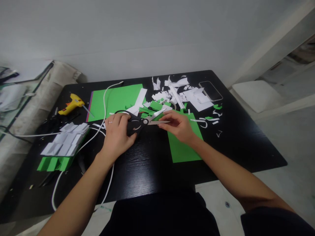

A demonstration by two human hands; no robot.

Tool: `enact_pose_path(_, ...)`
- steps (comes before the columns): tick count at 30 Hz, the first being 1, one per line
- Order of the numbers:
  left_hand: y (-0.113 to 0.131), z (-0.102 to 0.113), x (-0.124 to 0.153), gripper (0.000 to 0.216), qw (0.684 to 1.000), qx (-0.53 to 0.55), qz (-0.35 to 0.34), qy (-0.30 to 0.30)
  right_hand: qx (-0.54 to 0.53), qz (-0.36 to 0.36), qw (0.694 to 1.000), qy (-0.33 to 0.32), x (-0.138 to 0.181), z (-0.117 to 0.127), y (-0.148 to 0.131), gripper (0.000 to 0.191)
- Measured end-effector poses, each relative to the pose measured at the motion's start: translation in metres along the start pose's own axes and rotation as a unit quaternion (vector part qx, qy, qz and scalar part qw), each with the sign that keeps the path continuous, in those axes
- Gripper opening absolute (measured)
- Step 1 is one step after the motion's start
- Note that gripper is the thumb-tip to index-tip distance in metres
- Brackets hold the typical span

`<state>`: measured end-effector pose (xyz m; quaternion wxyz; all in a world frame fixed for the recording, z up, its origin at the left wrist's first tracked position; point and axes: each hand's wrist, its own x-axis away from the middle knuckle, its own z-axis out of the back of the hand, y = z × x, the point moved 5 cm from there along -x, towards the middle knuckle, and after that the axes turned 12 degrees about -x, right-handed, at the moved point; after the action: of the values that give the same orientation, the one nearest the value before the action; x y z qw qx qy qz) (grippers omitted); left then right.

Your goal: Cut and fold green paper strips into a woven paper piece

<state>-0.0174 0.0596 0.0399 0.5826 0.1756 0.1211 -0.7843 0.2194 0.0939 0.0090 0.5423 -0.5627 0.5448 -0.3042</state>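
— Your left hand [117,132] wraps the black handles of the scissors [137,124] at mid-worktop, grip clamped, blades parted.
— And your right hand [179,127]?
— Fingers pinched together at the blade tips, on what I cannot tell, beside the green sheet [183,149]. Black worktop [147,170], white wall [157,39] behind, paper scraps [172,93] beyond.

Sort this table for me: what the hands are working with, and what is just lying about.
In hand: scissors, gripped by the left hand; right hand, touching the blades; green sheet under it.
Lying about: yellow glue gun, phone, white cable, stack of folded pieces, pile of white scraps.
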Motion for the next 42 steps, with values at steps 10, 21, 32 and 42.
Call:
enact_pose_path(10, -0.003, 0.003, 0.002, 0.039, 0.999, 0.024, 0.032, 0.025, -0.051, -0.05, 0.997, -0.006, 0.001, -0.004, 0.002, 0.014)
enact_pose_path(21, 0.002, 0.007, 0.005, 0.032, 0.997, 0.018, 0.053, 0.061, -0.082, -0.064, 0.994, -0.017, 0.006, -0.011, 0.003, 0.02)
enact_pose_path(32, 0.003, 0.007, 0.005, 0.042, 0.995, 0.038, 0.061, 0.064, -0.063, -0.023, 0.996, 0.054, 0.005, -0.004, -0.005, 0.018)
enact_pose_path(42, -0.009, 0.002, -0.001, 0.033, 0.994, 0.065, 0.084, 0.01, -0.086, -0.029, 0.991, 0.096, 0.0, 0.004, -0.007, 0.033)
